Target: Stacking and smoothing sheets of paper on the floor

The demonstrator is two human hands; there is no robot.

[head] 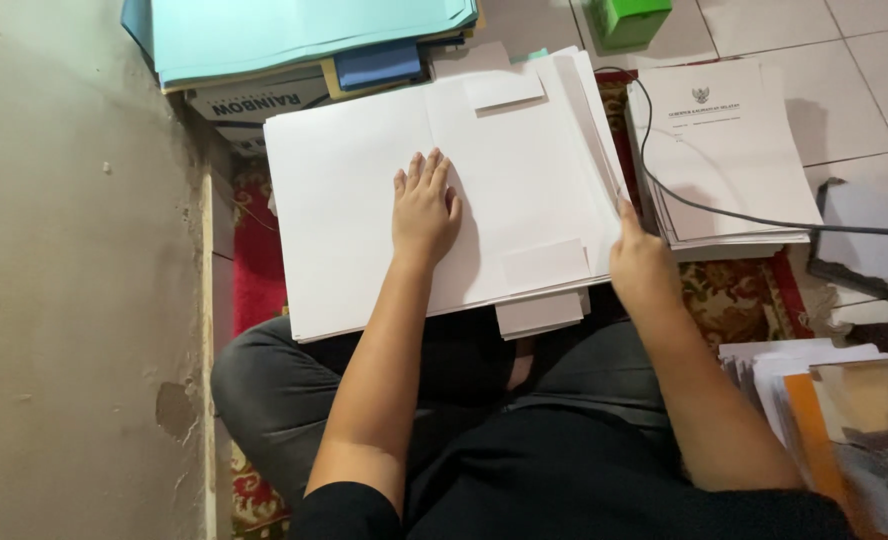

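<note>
Paper stack: wide pile of blank white sheets, lying across the seated person's lap, over the grey trousers.
Left hand: flat on the middle of the top sheet, palm down, fingers straight and close together, gripping nothing.
Right hand: at the pile's right edge, fingers curled round the sheet edges; how firmly it holds them cannot be told.
Second pile: printed white pages just right of the lap, a black cable lying over them.
Above: light blue folders and a green box.
Floor: patterned red rug, pale tiles.
Left: bare wall.
</note>
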